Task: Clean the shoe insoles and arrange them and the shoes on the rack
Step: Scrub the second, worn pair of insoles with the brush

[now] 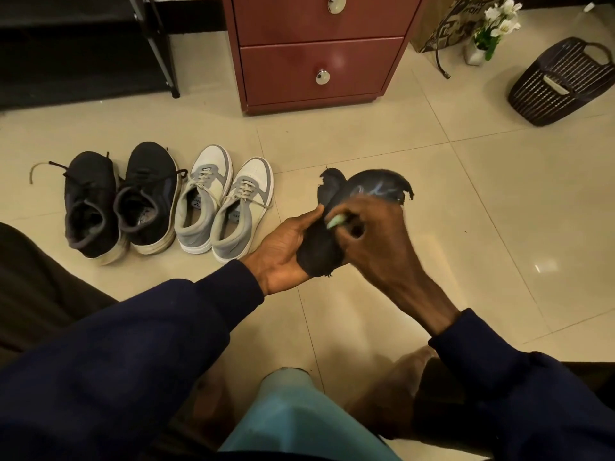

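Gripping a ragged-edged black insole (376, 183) from below, the person's left hand (283, 251) curls round its heel; the right hand (372, 234) pinches a small pale-green tool (336, 221) against it.

Both arms wear dark navy sleeves (133, 344) above bare hands

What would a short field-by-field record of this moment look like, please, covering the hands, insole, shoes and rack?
left hand: holds the near end of the dark insole
right hand: grips a pale green item against the insole; too blurred to identify
insole state: ragged edges, held above the floor tiles
black shoes: on the tiles
grey and white sneakers: beside them, to their right
rack: black frame, upper left
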